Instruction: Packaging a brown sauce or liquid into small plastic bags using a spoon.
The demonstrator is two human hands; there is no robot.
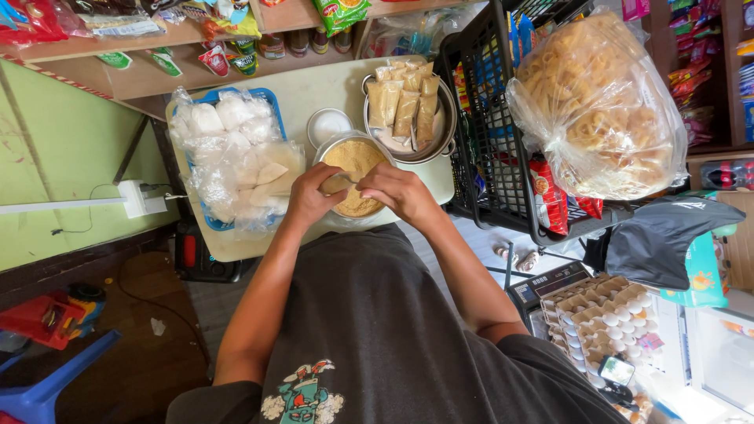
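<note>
Both hands met over the bowl of tan powder point(355, 174), which sat on the table point(314, 98) directly under them. The left hand point(312, 196) pinched a small clear packet point(338, 184) by its mouth, and the right hand point(399, 191) was curled around what looked like a spoon handle, though the fingers hid most of it.

The likeliest slip, as I judged it, was powder missing the narrow packet mouth and scattering onto the table, since the packet was limp and held by one hand only. A nudge from either wrist could also have tipped the bowl, which sat close to the table's near edge.

The powder looked fine, dry and sandy brown, heaped unevenly. Beyond the hands, a metal pan of filled packets point(408, 110) stood; left of them lay bagged white lumps point(236, 157).
</note>
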